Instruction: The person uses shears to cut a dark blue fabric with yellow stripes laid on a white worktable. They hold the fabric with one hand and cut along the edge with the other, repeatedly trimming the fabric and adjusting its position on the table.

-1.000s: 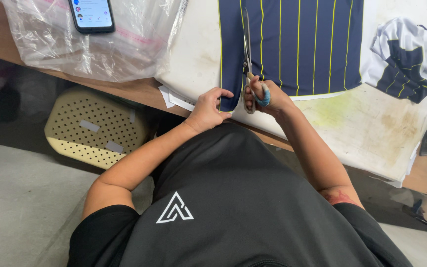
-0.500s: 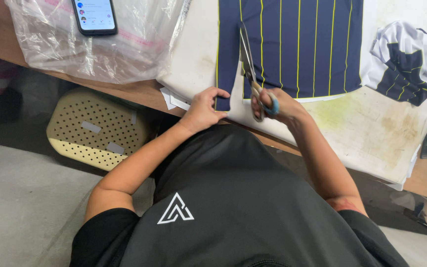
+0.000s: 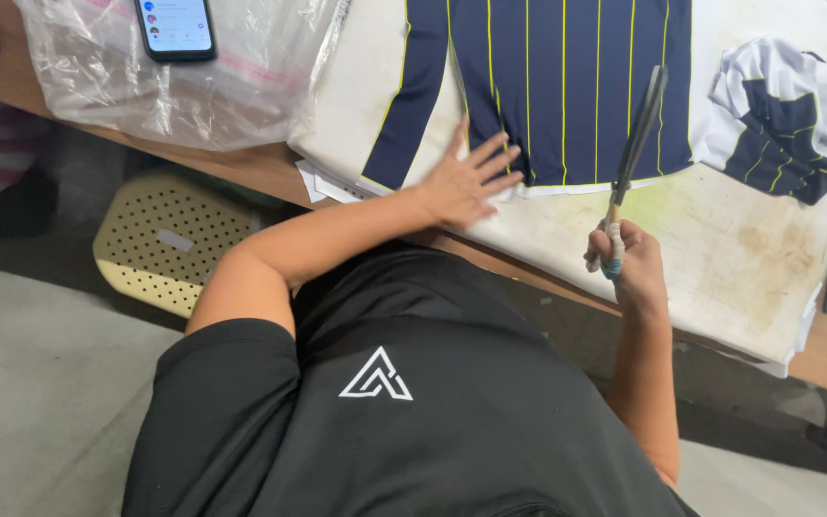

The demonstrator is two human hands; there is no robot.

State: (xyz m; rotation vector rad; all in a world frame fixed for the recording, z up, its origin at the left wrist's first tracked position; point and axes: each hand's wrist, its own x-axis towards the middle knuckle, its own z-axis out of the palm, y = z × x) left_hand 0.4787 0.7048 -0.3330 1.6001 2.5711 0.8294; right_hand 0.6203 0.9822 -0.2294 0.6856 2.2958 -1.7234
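A navy cloth with thin yellow stripes (image 3: 567, 86) lies flat on a white padded board (image 3: 720, 249). My left hand (image 3: 466, 177) rests palm down with spread fingers on the cloth's lower edge, beside a narrow navy strip (image 3: 404, 105) that lies cut apart on the left. My right hand (image 3: 619, 263) holds a pair of scissors (image 3: 636, 134) by the handles, blades closed and pointing up over the cloth's lower right part.
A folded white and navy cloth piece (image 3: 782, 115) lies at the right on the board. A clear plastic bag (image 3: 174, 86) with a phone (image 3: 174, 27) on it sits at the left of the wooden table. A yellow perforated stool (image 3: 169, 239) stands below.
My right hand has drawn the scissors out of the cut and moved them to the right. My left hand let go of the cloth's edge and now lies flat on it.
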